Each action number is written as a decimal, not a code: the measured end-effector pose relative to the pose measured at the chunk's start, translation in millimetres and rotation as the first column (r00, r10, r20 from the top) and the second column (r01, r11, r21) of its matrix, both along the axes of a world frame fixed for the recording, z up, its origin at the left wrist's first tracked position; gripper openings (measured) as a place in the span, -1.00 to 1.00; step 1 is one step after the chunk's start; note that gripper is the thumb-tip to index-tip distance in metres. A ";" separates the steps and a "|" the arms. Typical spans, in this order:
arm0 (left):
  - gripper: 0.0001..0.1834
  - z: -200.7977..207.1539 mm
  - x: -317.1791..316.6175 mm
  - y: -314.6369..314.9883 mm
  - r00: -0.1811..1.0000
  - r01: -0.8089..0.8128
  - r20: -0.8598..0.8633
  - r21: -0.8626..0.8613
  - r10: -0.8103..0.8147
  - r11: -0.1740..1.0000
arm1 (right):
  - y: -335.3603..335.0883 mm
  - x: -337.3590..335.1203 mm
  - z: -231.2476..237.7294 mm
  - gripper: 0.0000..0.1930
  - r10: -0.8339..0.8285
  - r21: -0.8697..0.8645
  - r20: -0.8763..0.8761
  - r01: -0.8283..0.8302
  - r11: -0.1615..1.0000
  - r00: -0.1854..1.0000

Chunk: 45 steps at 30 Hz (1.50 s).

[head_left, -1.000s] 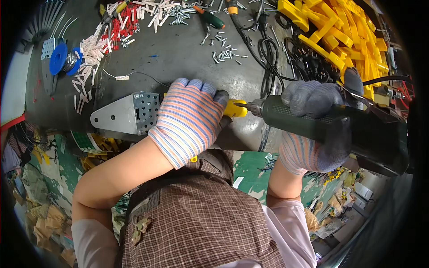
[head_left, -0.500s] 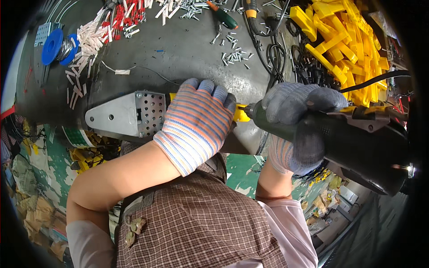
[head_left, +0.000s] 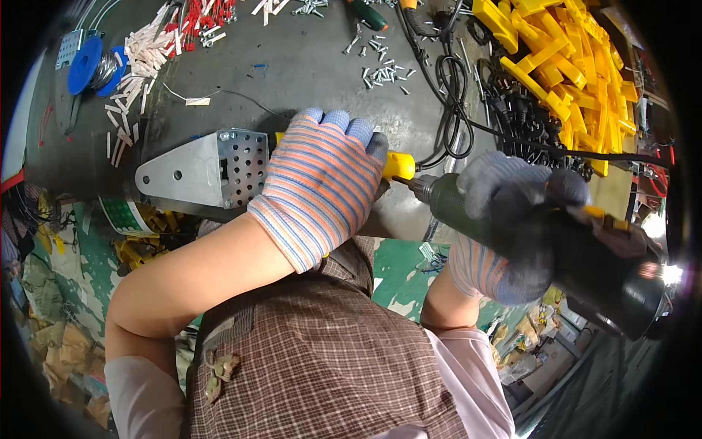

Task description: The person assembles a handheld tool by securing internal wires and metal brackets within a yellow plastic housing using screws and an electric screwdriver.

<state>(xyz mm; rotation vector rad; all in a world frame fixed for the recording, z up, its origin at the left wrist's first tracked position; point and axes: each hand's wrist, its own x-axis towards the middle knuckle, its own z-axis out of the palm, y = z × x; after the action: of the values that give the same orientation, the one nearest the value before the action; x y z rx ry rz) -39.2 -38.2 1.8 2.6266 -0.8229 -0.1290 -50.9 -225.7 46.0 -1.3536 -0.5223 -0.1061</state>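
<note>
My left hand (head_left: 318, 186), in a striped glove with grey-blue fingertips, is closed over the yellow handle (head_left: 399, 166) of a tool. Out of its left side come a perforated metal housing (head_left: 246, 170) and a flat, tapering metal plate (head_left: 175, 174) with two holes. My right hand (head_left: 501, 192), gloved alike and slightly blurred, grips a dark green power screwdriver (head_left: 585, 260). The driver's bit (head_left: 404, 181) points left, its tip at the near side of the handle's right end; whether it touches a screw there cannot be seen. My left fingers hide the handle's middle.
Yellow plastic handle parts (head_left: 563, 66) are heaped at the far right beside black cords (head_left: 504, 110). Loose screws (head_left: 384, 75) lie at the back middle. White strips (head_left: 150, 55), red pieces (head_left: 201, 25) and a blue wire spool (head_left: 85, 64) occupy the far left.
My right hand and the power screwdriver have moved right and a little nearer to me, with more of the handle's end now showing. My left hand keeps its hold, shifted slightly away from me.
</note>
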 end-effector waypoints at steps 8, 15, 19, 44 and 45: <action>-0.57 -7.3 -0.7 -0.1 0.999 0.008 0.048 -0.044 -0.006 0.999 | 5.5 -11.4 12.8 -0.63 -0.184 -0.218 -0.168 0.146 0.965 0.968; -0.57 -9.5 -1.5 1.6 0.998 -0.012 0.066 -0.066 0.016 0.998 | 33.0 1.6 0.2 -0.33 -0.158 -0.148 0.141 0.179 0.973 0.977; -0.65 -15.5 -4.0 16.5 0.971 0.010 0.218 -0.446 0.098 0.895 | 46.5 -8.5 27.8 -0.22 -0.257 0.114 0.112 0.245 0.963 0.960; -0.66 -54.1 -63.5 68.7 0.900 0.199 0.435 -0.436 0.011 0.878 | 127.7 37.8 2.5 -0.51 0.186 -0.112 0.167 -0.169 0.979 0.968; -0.67 -52.6 -62.1 68.8 0.902 0.199 0.433 -0.435 0.010 0.878 | 138.3 34.0 1.1 -0.51 -0.019 -0.039 0.108 0.023 0.999 0.994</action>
<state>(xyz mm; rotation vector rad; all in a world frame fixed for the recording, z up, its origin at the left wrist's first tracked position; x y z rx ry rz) -101.4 30.6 -50.8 2.1657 -0.9784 0.5723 -16.9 -87.3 47.1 -1.3981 -0.6036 -0.1872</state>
